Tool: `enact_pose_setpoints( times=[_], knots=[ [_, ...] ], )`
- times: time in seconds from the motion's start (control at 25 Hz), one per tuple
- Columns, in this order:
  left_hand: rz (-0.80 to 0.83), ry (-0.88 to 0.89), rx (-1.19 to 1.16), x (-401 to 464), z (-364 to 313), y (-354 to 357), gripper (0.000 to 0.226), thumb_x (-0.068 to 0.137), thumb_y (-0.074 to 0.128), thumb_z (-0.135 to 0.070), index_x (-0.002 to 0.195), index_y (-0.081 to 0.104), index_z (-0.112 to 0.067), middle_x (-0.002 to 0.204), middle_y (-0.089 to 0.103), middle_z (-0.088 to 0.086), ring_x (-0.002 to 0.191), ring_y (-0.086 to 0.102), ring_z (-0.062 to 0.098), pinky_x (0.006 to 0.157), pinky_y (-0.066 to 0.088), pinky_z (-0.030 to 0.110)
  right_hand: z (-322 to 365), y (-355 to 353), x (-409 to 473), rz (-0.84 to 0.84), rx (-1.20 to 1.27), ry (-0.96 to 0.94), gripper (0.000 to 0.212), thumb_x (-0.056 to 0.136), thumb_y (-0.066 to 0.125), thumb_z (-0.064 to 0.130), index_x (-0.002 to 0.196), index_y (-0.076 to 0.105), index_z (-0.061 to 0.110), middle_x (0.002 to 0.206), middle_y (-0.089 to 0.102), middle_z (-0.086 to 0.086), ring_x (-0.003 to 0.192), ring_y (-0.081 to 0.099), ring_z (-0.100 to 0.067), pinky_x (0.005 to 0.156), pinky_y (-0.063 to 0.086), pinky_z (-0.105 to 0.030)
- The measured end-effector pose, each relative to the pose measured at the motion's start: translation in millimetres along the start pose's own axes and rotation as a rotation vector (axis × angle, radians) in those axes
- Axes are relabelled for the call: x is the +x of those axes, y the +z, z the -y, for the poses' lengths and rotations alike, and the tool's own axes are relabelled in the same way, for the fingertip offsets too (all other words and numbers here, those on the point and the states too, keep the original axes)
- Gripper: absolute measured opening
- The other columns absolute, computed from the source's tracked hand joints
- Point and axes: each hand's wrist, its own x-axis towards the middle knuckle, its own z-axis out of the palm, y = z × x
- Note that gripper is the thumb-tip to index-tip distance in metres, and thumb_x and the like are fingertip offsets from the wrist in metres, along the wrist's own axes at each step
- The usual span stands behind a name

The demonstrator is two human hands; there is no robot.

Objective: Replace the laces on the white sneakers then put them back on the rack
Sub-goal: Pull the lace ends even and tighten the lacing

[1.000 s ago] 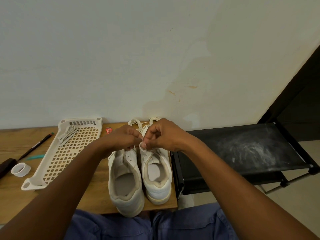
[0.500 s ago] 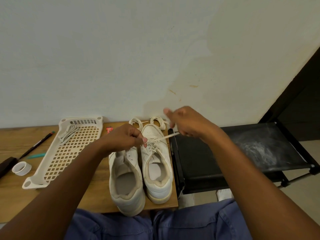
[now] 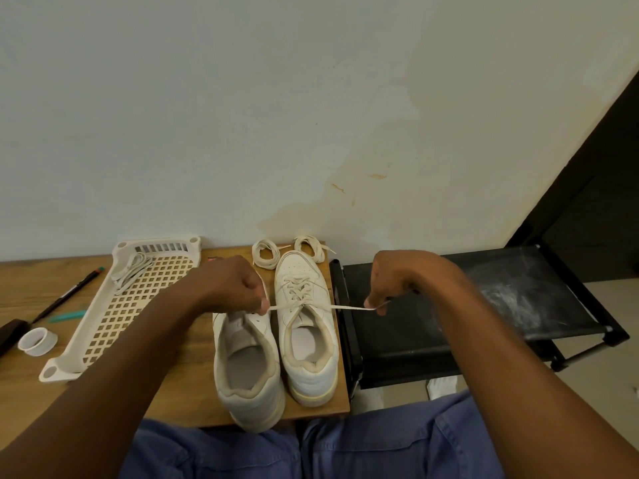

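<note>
Two white sneakers stand side by side on the wooden table (image 3: pixel 31 288), toes toward the wall. The right sneaker (image 3: pixel 306 326) is laced; its lace (image 3: pixel 345 307) stretches out to both sides. My left hand (image 3: pixel 235 285) pinches the left end over the left sneaker (image 3: pixel 247 361), whose front it hides. My right hand (image 3: pixel 394 281) pinches the right end above the black rack (image 3: pixel 484 305). Two coiled laces (image 3: pixel 266 254) lie by the wall behind the sneakers.
A cream perforated basket (image 3: pixel 138 305) with a grey lace (image 3: pixel 131 271) inside sits left of the sneakers. Farther left lie a black pen (image 3: pixel 69 295), a teal item (image 3: pixel 67 317), a white tape roll (image 3: pixel 37 341) and a dark object (image 3: pixel 10 335). My blue-clad legs fill the bottom.
My hands, together over the right sneaker's tongue a second ago, have drawn apart. The right hand moved right and down, pulling the lace ends taut sideways.
</note>
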Motion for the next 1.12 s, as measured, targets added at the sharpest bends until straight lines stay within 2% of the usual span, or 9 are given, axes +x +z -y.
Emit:
enact_pose_setpoints(
  times=[0.08, 0.2, 0.44, 0.6, 0.72, 0.8, 0.88, 1.0, 1.12],
  knots=[
    [-0.063, 0.007, 0.101, 1, -6, 2, 0.010, 0.069, 0.078, -0.057, 0.077, 0.076, -0.052, 0.088, 0.073, -0.025, 0.098, 0.064, 0.008, 0.094, 0.055, 0.043, 6, 4, 3, -0.062, 0.012, -0.023, 0.029, 0.086, 0.083, 0.032, 0.107, 0.079, 0.014, 0.108, 0.075, -0.004, 0.105, 0.070, -0.022, 0.095, 0.056, -0.035],
    [-0.122, 0.113, 0.039, 0, -11, 4, 0.026, 0.060, 0.072, -0.070, 0.084, 0.073, -0.059, 0.094, 0.070, -0.032, 0.102, 0.062, 0.002, 0.095, 0.053, 0.044, 19, 6, -1, -0.182, 0.072, -0.149, 0.022, 0.085, 0.083, 0.028, 0.107, 0.080, 0.025, 0.104, 0.075, 0.006, 0.100, 0.069, -0.014, 0.092, 0.057, -0.034],
    [-0.172, 0.153, 0.128, -1, -35, 13, 0.006, 0.079, 0.082, -0.039, 0.082, 0.078, -0.041, 0.086, 0.071, -0.024, 0.090, 0.063, 0.002, 0.082, 0.056, 0.033, 47, 20, -3, -0.187, 0.058, -0.364, 0.013, 0.085, 0.084, 0.032, 0.092, 0.079, 0.022, 0.092, 0.075, 0.008, 0.084, 0.068, -0.008, 0.083, 0.060, -0.035],
    [-0.141, 0.122, 0.151, -4, -37, 11, 0.003, 0.082, 0.079, -0.038, 0.083, 0.077, -0.040, 0.089, 0.071, -0.022, 0.092, 0.064, 0.003, 0.087, 0.057, 0.038, 49, 20, -5, -0.189, 0.047, -0.377, 0.011, 0.087, 0.082, 0.025, 0.081, 0.073, 0.025, 0.081, 0.070, 0.010, 0.076, 0.065, -0.007, 0.076, 0.058, -0.031],
    [-0.175, 0.074, 0.300, -6, -42, 13, 0.001, 0.083, 0.074, -0.043, 0.083, 0.073, -0.041, 0.091, 0.069, -0.022, 0.097, 0.061, 0.005, 0.095, 0.049, 0.041, 45, 18, -4, -0.210, -0.003, -0.342, 0.010, 0.086, 0.080, 0.024, 0.082, 0.071, 0.023, 0.085, 0.072, 0.005, 0.077, 0.067, -0.012, 0.075, 0.058, -0.032],
    [-0.148, 0.050, 0.333, -4, -44, 17, 0.003, 0.085, 0.072, -0.040, 0.087, 0.072, -0.037, 0.092, 0.070, -0.018, 0.096, 0.062, 0.008, 0.093, 0.049, 0.036, 43, 18, -2, -0.167, 0.043, -0.336, 0.009, 0.084, 0.080, 0.019, 0.083, 0.072, 0.021, 0.090, 0.074, 0.001, 0.083, 0.070, -0.016, 0.078, 0.059, -0.033],
    [-0.057, 0.038, 0.197, -3, -38, 15, 0.006, 0.089, 0.074, -0.035, 0.083, 0.071, -0.034, 0.085, 0.069, -0.018, 0.088, 0.063, 0.008, 0.082, 0.052, 0.029, 39, 17, 0, -0.095, 0.078, -0.320, 0.008, 0.085, 0.081, 0.014, 0.088, 0.075, 0.018, 0.093, 0.076, -0.001, 0.091, 0.071, -0.019, 0.087, 0.060, -0.036],
    [0.037, 0.104, -0.071, -8, -27, 5, 0.025, 0.090, 0.075, -0.043, 0.069, 0.075, -0.029, 0.062, 0.065, -0.017, 0.068, 0.058, 0.004, 0.066, 0.046, 0.024, 30, 10, -2, -0.012, 0.252, -0.364, 0.014, 0.091, 0.078, 0.028, 0.088, 0.082, 0.015, 0.091, 0.079, -0.002, 0.095, 0.070, -0.017, 0.102, 0.054, -0.038],
    [-0.050, 0.127, -0.456, -16, -36, 6, 0.031, 0.090, 0.071, -0.047, 0.071, 0.081, -0.025, 0.066, 0.071, -0.013, 0.068, 0.060, -0.003, 0.068, 0.045, 0.014, 32, 6, -4, -0.060, 0.643, -0.342, 0.029, 0.091, 0.077, 0.040, 0.082, 0.082, 0.013, 0.090, 0.079, 0.000, 0.101, 0.068, -0.016, 0.102, 0.049, -0.036]
  ],
)
